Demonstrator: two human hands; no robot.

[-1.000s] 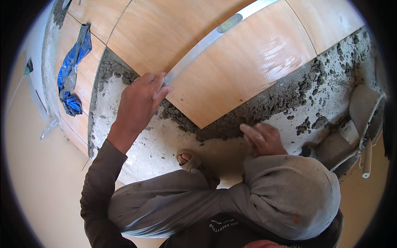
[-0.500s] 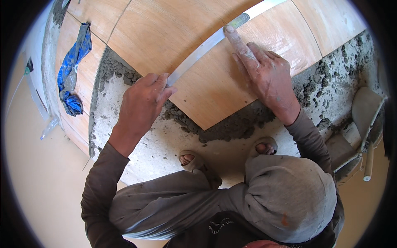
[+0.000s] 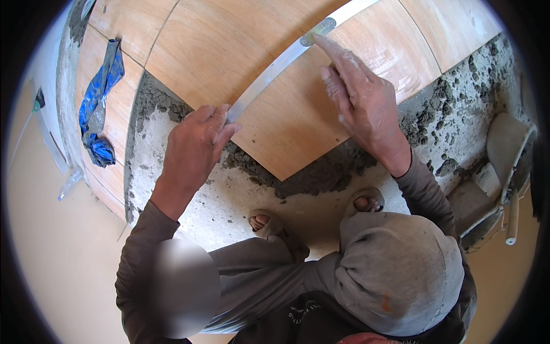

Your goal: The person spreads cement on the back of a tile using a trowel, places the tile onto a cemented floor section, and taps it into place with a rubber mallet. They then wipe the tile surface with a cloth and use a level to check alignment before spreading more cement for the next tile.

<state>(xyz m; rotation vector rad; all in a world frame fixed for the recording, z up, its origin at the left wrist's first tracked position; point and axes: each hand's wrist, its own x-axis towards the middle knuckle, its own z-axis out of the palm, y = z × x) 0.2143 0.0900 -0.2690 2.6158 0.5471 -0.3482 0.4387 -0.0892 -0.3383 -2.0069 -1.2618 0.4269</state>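
A long pale metal spirit level [image 3: 281, 62] lies slantwise across wood-patterned floor tiles [image 3: 295, 117]. My left hand [image 3: 196, 140] pinches its near end between thumb and fingers, beside the tile's left edge. On the far part of the level sits a greenish vial window [image 3: 318, 32]. My right hand [image 3: 366, 97], dusted with dried mortar, stretches its index finger to the level's edge just by that window. Its thumb is spread apart, and nothing is held in it. Wet grey mortar [image 3: 326, 178] shows along the near edges of the tile.
A crumpled blue and grey cloth [image 3: 100, 109] lies on tiles at the left. Beyond are a flat blade-like tool [image 3: 51, 140] and a clear plastic piece [image 3: 70, 183]. Grey mortar-stained containers [image 3: 507, 146] and a pale rod [image 3: 511, 223] stand at the right.
The level has shifted slightly left and toward me. My right hand has turned, so its thumb now shows spread from the index finger. The left hand keeps its grip.
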